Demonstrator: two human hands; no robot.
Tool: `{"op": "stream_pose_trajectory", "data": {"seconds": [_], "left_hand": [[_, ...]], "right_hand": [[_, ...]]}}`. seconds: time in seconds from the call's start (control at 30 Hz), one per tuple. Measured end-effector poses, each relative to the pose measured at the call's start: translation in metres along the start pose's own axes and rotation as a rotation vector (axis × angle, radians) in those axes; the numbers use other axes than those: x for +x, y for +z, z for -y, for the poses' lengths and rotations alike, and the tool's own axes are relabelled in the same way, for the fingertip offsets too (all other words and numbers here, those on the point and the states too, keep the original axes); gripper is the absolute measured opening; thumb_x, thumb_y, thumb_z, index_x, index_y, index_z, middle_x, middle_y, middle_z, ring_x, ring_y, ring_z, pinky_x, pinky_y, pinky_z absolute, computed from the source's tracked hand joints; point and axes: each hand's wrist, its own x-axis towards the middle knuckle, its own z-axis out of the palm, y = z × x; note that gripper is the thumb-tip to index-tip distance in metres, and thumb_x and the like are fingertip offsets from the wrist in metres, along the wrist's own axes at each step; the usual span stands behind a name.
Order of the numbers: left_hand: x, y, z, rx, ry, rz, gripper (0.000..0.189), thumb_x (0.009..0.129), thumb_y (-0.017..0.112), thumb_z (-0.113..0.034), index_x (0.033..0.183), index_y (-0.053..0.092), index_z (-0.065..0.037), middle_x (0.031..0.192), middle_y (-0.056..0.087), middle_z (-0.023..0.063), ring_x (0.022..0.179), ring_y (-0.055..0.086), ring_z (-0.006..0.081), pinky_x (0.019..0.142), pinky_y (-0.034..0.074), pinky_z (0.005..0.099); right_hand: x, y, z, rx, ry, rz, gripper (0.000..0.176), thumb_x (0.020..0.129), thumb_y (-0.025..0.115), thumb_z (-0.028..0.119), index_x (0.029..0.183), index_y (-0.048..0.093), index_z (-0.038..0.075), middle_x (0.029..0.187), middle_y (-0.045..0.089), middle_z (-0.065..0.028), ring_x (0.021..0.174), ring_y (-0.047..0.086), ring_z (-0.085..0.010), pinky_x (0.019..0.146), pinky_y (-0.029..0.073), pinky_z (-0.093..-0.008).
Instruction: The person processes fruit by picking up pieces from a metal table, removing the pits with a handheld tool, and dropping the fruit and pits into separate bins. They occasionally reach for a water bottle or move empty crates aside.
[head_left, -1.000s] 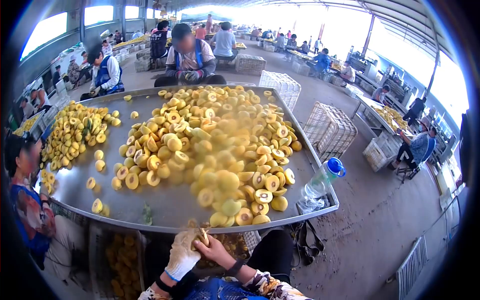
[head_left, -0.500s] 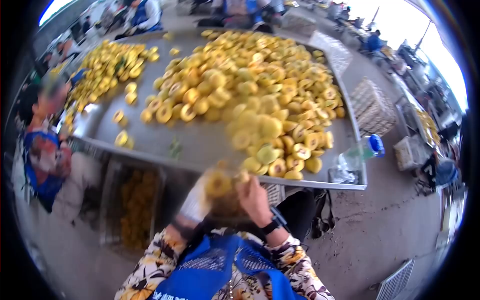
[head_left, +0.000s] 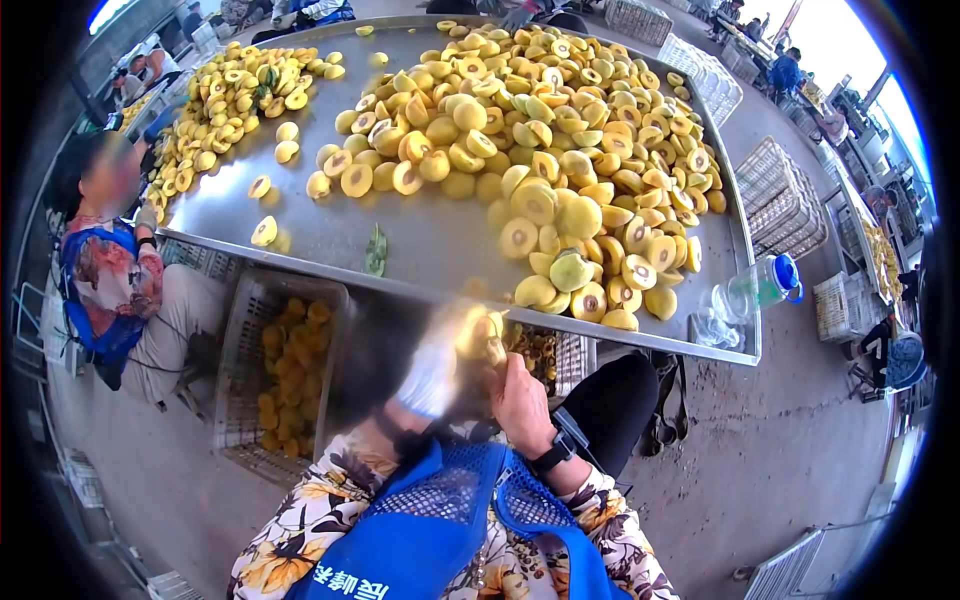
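At the near edge of the steel table [head_left: 420, 255], just below its rim and above my lap, I hold one yellow fruit [head_left: 478, 335] between both hands. My left hand [head_left: 430, 365], in a white glove and smeared by motion, is curled around the fruit's left side. My right hand [head_left: 520, 395], bare, has its fingers drawn in narrow against the fruit's right side; whether they also pinch a small tool I cannot tell. The fruit appears to be kept off the table and close to my body so that both hands can turn it freely, and it hangs over the crate under the table [head_left: 548, 352], which would catch whatever falls. A dark wristband [head_left: 556, 450] sits on my right wrist above the blue apron [head_left: 420, 530]. On the table, the large heap of halved fruit [head_left: 560, 130] spreads from the middle to the far right, its nearest pieces just beyond my hands. A smaller heap [head_left: 225, 95] lies at the far left, with loose halves and a green leaf [head_left: 376, 250] between them. A water bottle with a blue cap [head_left: 760, 285] lies at the near right corner. To my left a seated co-worker [head_left: 105, 280] and a floor crate of fruit [head_left: 285, 370] crowd that side; white baskets [head_left: 785, 195] stand on the right.
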Motion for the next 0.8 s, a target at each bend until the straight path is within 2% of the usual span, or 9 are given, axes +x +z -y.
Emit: {"op": "stream_pose_trajectory", "data": {"seconds": [0.1, 0.17, 0.2, 0.27, 0.37, 0.4, 0.73, 0.77, 0.8], "left_hand": [[-0.002, 0.012, -0.02, -0.013, -0.232, -0.059, 0.03, 0.094, 0.048, -0.026, 0.115, 0.053, -0.005, 0.106, 0.06, 0.0082, 0.093, 0.059, 0.019, 0.081, 0.049, 0.0299], [-0.005, 0.02, -0.037, 0.395, -0.133, -0.001, 0.03, 0.094, 0.05, -0.027, 0.115, 0.053, -0.005, 0.105, 0.061, 0.0079, 0.092, 0.059, 0.018, 0.081, 0.049, 0.0294], [-0.008, 0.022, -0.047, 0.805, 0.098, 0.083, 0.03, 0.093, 0.051, -0.027, 0.114, 0.053, -0.005, 0.104, 0.061, 0.0078, 0.091, 0.06, 0.0175, 0.08, 0.049, 0.0293], [-0.01, 0.022, -0.041, 0.856, 0.23, 0.082, 0.03, 0.093, 0.052, -0.028, 0.113, 0.053, -0.006, 0.102, 0.061, 0.0075, 0.088, 0.06, 0.0163, 0.078, 0.05, 0.0289], [-0.005, 0.011, 0.0, 0.098, 0.003, -0.101, 0.028, 0.092, 0.055, -0.026, 0.11, 0.055, -0.005, 0.098, 0.061, 0.0076, 0.084, 0.059, 0.0152, 0.075, 0.05, 0.0281], [-0.004, 0.008, 0.005, 0.044, 0.001, -0.114, 0.027, 0.091, 0.056, -0.024, 0.11, 0.055, -0.005, 0.097, 0.062, 0.0078, 0.083, 0.06, 0.015, 0.074, 0.05, 0.0278], [-0.004, 0.006, -0.034, 0.101, -0.279, -0.054, 0.021, 0.089, 0.058, -0.019, 0.098, 0.059, 0.0, 0.083, 0.061, 0.0079, 0.071, 0.058, 0.0159, 0.063, 0.049, 0.0256], [0.004, -0.017, -0.014, 0.012, -0.237, 0.124, 0.023, 0.09, 0.057, -0.022, 0.1, 0.058, -0.001, 0.084, 0.061, 0.008, 0.07, 0.059, 0.0169, 0.062, 0.049, 0.0253], [-0.001, -0.008, -0.023, 0.121, -0.137, 0.049, 0.025, 0.091, 0.055, -0.023, 0.102, 0.058, -0.001, 0.086, 0.061, 0.0083, 0.073, 0.059, 0.0174, 0.064, 0.049, 0.0258]], "right_hand": [[-0.003, 0.0, 0.006, 0.034, 0.042, 0.022, 0.022, 0.089, 0.052, 0.019, 0.093, 0.042, 0.0, 0.069, 0.057, -0.0258, 0.067, 0.055, -0.0459, 0.059, 0.044, -0.052], [-0.004, 0.001, 0.008, 0.047, 0.082, 0.055, 0.021, 0.087, 0.051, 0.015, 0.094, 0.041, -0.002, 0.07, 0.057, -0.0266, 0.068, 0.055, -0.0462, 0.06, 0.043, -0.0523], [-0.005, 0.002, 0.008, 0.048, 0.081, 0.058, 0.021, 0.085, 0.051, 0.013, 0.095, 0.04, -0.002, 0.07, 0.057, -0.0271, 0.069, 0.055, -0.0464, 0.061, 0.043, -0.0525], [-0.008, 0.007, 0.005, 0.051, 0.082, 0.066, 0.023, 0.081, 0.05, 0.008, 0.096, 0.038, -0.004, 0.071, 0.057, -0.0279, 0.07, 0.055, -0.0468, 0.062, 0.043, -0.0529], [-0.01, 0.015, -0.001, 0.096, 0.082, 0.116, 0.028, 0.075, 0.05, 0.003, 0.097, 0.035, -0.005, 0.071, 0.057, -0.0277, 0.07, 0.055, -0.047, 0.063, 0.043, -0.0532], [-0.01, 0.018, -0.004, 0.105, 0.065, 0.122, 0.029, 0.075, 0.051, 0.003, 0.097, 0.035, -0.005, 0.071, 0.057, -0.0273, 0.07, 0.055, -0.0471, 0.062, 0.043, -0.0529], [-0.008, 0.033, -0.013, 0.15, 0.031, 0.219, 0.032, 0.074, 0.056, 0.004, 0.098, 0.037, -0.007, 0.071, 0.058, -0.0253, 0.07, 0.058, -0.0444, 0.061, 0.046, -0.0475], [-0.006, 0.031, -0.012, 0.182, 0.027, 0.212, 0.031, 0.075, 0.056, 0.005, 0.097, 0.038, -0.007, 0.071, 0.058, -0.0257, 0.071, 0.058, -0.0447, 0.062, 0.046, -0.0472], [-0.005, 0.029, -0.011, 0.212, 0.02, 0.211, 0.029, 0.076, 0.055, 0.006, 0.097, 0.039, -0.007, 0.072, 0.058, -0.0262, 0.072, 0.058, -0.045, 0.063, 0.046, -0.0469]]}}
